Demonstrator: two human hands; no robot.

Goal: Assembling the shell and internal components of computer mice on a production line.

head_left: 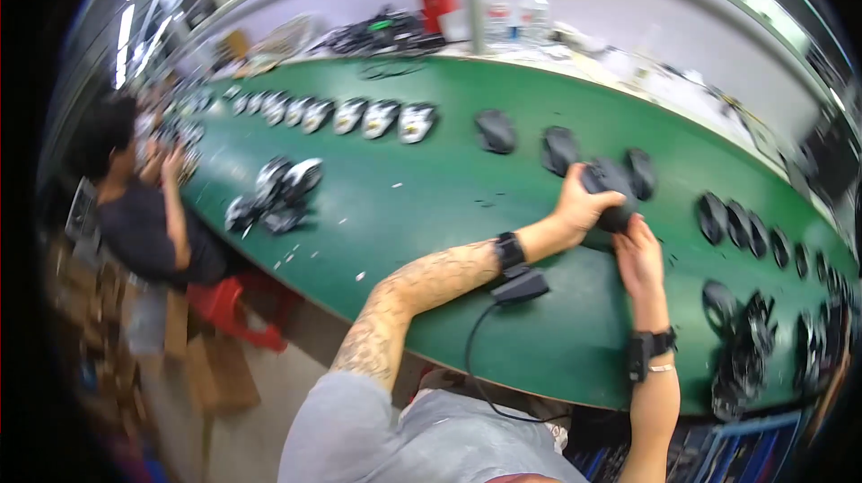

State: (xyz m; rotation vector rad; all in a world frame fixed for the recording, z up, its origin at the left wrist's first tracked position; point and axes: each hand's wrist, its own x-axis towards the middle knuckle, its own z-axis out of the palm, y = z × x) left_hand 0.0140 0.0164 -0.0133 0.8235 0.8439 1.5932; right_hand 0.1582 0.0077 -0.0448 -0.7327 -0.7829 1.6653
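Observation:
Above the green table (431, 214), I hold a black computer mouse (611, 182) between both hands. My left hand (575, 209) is closed round its left side, with the thumb across it. The fingers of my right hand (639, 254) press against its near end, partly hidden by it. Just beyond my hands, two more black mice lie on the table, one dark mouse (559, 151) to the left and another mouse (640, 173) to the right. Farther left is a third black mouse (495, 131).
A row of white-and-black mouse parts (379, 119) runs along the far left, with a pile (277, 196) nearer. More black mice (738, 224) line the right, beside heaped black parts (750, 348). A co-worker (144, 196) sits at left. A cable (469, 353) hangs from my left wrist's device.

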